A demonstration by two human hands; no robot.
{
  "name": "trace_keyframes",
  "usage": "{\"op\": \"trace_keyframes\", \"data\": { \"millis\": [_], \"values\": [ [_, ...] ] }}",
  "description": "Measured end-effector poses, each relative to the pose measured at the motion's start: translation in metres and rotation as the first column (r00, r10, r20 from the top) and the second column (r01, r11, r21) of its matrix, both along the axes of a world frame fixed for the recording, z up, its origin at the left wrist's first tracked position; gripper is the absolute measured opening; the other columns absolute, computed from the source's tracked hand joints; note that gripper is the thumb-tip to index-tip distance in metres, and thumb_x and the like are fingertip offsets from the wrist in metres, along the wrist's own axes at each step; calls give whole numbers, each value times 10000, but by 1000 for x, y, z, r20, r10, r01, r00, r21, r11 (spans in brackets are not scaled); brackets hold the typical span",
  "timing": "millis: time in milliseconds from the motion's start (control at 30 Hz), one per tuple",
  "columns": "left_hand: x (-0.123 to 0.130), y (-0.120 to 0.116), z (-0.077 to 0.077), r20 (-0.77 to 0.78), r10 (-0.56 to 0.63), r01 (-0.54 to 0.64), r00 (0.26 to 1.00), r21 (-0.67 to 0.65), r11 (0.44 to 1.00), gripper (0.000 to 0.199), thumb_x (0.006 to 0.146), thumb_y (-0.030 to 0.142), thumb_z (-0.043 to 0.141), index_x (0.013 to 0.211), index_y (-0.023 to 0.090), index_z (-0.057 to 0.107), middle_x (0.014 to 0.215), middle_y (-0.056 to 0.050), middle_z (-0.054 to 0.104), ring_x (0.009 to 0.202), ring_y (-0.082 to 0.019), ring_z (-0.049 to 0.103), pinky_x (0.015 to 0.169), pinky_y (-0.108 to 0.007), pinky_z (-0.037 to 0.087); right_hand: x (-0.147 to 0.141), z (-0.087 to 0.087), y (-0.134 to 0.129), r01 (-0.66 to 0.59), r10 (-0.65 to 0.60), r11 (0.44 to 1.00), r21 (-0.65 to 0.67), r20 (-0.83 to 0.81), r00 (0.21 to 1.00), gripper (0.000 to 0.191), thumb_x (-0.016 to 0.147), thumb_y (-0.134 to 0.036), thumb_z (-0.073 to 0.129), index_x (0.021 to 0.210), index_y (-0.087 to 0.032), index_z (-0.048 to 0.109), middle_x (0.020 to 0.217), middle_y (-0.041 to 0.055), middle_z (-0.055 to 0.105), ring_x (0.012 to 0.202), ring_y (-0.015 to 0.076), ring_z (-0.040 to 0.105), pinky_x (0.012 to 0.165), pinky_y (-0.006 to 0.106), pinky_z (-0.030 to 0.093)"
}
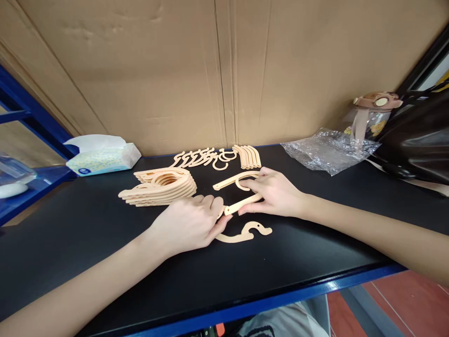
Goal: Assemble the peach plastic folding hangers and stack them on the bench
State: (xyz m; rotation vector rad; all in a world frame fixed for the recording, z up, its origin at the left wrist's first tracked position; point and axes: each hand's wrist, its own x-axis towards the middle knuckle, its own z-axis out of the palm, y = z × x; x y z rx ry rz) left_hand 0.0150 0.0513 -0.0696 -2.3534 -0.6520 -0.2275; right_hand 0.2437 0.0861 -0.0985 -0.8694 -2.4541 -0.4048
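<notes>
Both hands work over the black tabletop on beige plastic folding hanger parts. My right hand point(271, 193) is closed around a straight hanger arm point(243, 204), thumb below it. My left hand point(194, 220) pinches at the near end of that arm, where a small piece shows between the fingers; most of it is hidden. Just behind, a second hanger arm point(228, 181) and a curved hook point(240, 184) lie by my right fingers, which partly cover them. A loose curved hanger piece point(245, 234) with a hooked end lies in front, its left end behind my left hand.
Left of centre is a stack of folded hangers point(161, 189). Behind lie several loose hanger pieces point(196, 158) and a row of arms point(248, 157). A tissue pack point(103, 157) stands left; clear plastic wrap point(326, 149), a bottle point(372, 117) and a black bag point(417, 135) are right.
</notes>
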Motion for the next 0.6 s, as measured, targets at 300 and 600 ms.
{"op": "trace_keyframes", "data": {
  "millis": [300, 600],
  "values": [
    [1, -3, -2, 26, -10, 11, 1000, -44, 999, 301, 912, 268, 388, 651, 160, 493, 534, 0, 527, 442, -159, 544, 420, -290, 260, 0, 0, -1, -5, 5, 1000, -1, -7, 1000, 700, 804, -716, 352, 997, -108, 638, 726, 66, 661, 610, 163, 522, 712, 288, 403],
    [1, -3, -3, 54, -26, 36, 998, -205, 978, 248, 886, 257, 368, 680, 169, 475, 561, 16, 525, 475, -142, 525, 443, -282, 265, 1, 1, -1, -64, 63, 997, 38, 17, 998, 720, 819, -710, 345, 1022, -79, 627, 604, 49, 613, 589, 166, 496, 689, 293, 393]
  ]
}}
